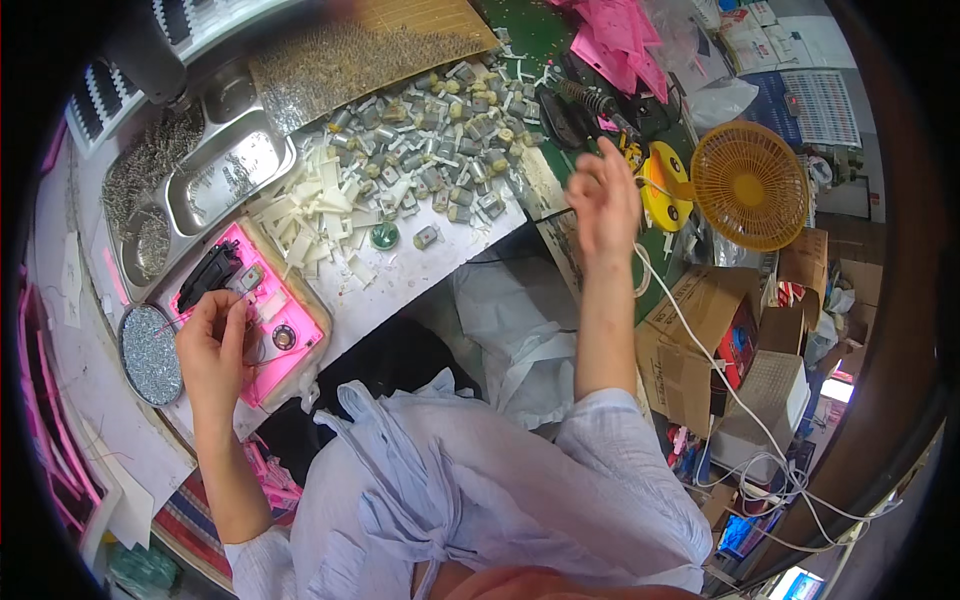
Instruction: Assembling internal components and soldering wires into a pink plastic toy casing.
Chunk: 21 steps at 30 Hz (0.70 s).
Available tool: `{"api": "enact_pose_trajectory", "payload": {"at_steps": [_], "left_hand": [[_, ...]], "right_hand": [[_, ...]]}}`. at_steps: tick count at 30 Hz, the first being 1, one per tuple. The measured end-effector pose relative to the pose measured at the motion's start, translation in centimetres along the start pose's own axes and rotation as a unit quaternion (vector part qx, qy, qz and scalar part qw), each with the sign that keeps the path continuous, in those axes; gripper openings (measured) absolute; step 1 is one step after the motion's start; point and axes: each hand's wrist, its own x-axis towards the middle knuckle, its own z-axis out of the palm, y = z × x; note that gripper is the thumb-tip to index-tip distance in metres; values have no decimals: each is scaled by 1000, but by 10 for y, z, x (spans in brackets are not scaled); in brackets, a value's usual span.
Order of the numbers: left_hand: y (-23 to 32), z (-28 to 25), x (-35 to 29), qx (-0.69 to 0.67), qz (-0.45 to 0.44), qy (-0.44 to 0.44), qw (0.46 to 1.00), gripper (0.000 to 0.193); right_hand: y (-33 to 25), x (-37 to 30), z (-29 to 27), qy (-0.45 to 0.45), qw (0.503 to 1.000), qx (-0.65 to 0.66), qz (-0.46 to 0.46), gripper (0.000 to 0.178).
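Observation:
My left hand [212,338] is closed in a pinch at the near-left edge of a pink plastic housing [308,310]. What the fingertips hold is hidden; thin red and dark wires show beside them. In the housing sit a black part [212,272], a small motor [250,277] and a round dark disc with a metal centre [284,337]. My right hand [606,215] is raised to the right of the bench, fingers apart and a little blurred, with nothing visible in it. Beyond it are a yellow tool holder [664,186] and a black-handled tool [603,105].
Many small motors [420,150] and white plastic pieces [310,205] are heaped on the bench. Steel tray [262,150] compartments and a round dish [150,352] hold small metal parts. A yellow fan [750,186], cardboard boxes [690,340] and a white cable [705,350] are at right.

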Motion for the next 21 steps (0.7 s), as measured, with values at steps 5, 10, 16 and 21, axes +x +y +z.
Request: {"api": "enact_pose_trajectory", "payload": {"at_steps": [5,10,16,21], "left_hand": [[4,8,-2,86,104,50,990,9],[10,6,-5,138,198,93,966,6],[10,6,-4,123,180,85,972,6],[-2,4,-1,58,145,85,984,7]], "right_hand": [[10,71,32,265,960,75,-43,30],[13,90,6,276,937,-108,-184,48],[-18,-8,-11,294,923,-70,-237,41],[-41,-50,-36,168,944,208,-192,21]]}}
